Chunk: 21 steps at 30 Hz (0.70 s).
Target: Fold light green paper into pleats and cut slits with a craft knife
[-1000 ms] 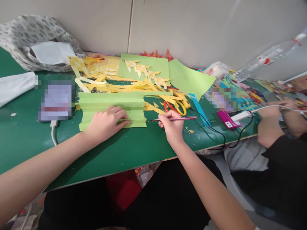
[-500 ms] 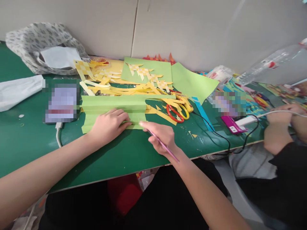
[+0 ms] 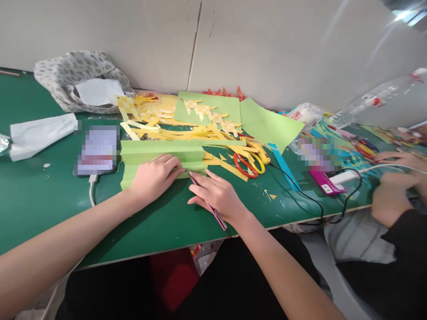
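A light green sheet of paper with raised fold lines lies on the green table in front of me. My left hand rests on its near part, fingers together and fingertips pressing at the near edge. In my right hand is a slim pink craft knife, held loosely with some fingers extended. Its dark tip is at the paper's near edge, close to my left fingertips. Behind the sheet are yellow paper strips and red-and-yellow-handled scissors.
At left lie a charging phone and a white wrapper, with a patterned cloth bag behind. Woven yellow paper pieces rest on green card. At right are a pink power strip, cables, and another person's hands.
My right hand has turned over and brought the craft knife's tip to the paper edge beside my left fingertips. My left hand stays on the paper. The view has shifted slightly.
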Tool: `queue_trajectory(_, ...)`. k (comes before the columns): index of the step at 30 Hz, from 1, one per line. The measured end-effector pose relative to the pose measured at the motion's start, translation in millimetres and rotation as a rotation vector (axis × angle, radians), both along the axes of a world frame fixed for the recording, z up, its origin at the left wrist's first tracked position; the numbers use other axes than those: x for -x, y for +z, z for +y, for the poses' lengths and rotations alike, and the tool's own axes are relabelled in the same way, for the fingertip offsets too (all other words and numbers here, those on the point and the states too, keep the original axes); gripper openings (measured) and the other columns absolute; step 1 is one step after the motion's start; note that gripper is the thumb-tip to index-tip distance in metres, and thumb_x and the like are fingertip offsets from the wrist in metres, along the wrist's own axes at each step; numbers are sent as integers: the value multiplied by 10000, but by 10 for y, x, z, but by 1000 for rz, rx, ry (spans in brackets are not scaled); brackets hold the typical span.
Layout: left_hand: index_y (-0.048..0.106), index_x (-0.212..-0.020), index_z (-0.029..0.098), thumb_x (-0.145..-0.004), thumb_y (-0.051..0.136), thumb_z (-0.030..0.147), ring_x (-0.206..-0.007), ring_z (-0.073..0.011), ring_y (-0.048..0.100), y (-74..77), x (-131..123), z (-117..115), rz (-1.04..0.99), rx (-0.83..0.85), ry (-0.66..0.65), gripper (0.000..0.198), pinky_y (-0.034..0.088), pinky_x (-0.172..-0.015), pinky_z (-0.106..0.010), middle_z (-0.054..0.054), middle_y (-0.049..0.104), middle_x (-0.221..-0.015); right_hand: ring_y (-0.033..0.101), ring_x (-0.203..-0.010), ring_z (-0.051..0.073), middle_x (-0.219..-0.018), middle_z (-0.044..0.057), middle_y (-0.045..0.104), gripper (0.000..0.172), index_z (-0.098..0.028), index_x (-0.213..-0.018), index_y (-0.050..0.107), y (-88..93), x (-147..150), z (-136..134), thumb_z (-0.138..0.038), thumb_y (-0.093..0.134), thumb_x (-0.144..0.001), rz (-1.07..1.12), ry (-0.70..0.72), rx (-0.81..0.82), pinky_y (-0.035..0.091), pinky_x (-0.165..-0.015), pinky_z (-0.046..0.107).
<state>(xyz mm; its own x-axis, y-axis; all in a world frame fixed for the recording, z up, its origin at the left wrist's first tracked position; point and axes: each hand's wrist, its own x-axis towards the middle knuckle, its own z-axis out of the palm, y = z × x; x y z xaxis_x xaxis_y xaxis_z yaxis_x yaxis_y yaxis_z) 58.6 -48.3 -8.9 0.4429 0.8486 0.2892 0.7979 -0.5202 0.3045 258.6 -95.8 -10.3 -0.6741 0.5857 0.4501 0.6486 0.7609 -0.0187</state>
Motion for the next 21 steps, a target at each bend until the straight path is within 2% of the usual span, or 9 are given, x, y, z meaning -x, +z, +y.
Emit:
queue_trajectory(4,612,-861,209,-926,480,334,-836,-191,615,-4,1,12,-14,15,22,193,354,-524,-250,-7,675,-896,650,-1042,196,-1116,137,682,221,-168,-892,593,18,4,-7,-355,482,-932,-40,1,24,450,-1020,436)
queue_trajectory(10,646,-852,230,-899,523,340,-862,-195,619,-22,13,32,1,60,-18,171,363,-532,-252,8,687,-892,648,-1030,203,-1100,130,680,111,-170,-909,570,4,27,-37,-264,510,-914,-11,39,-83,487,-985,401)
queue_trajectory(16,662,-833,233,-902,511,363,-861,-197,625,-41,14,31,6,36,-35,211,366,-530,-249,3,700,-889,667,-961,186,-911,89,697,87,-178,-882,527,-27,47,-15,-211,459,-923,0,49,40,476,-1011,412)
queue_trajectory(21,657,-860,228,-924,473,349,-862,-195,624,-38,20,37,47,0,-27,229,361,-516,-245,-12,696,-899,660,-1007,200,-967,125,699,69,-166,-849,529,-25,40,-21,-170,482,-899,33,83,53,494,-984,379)
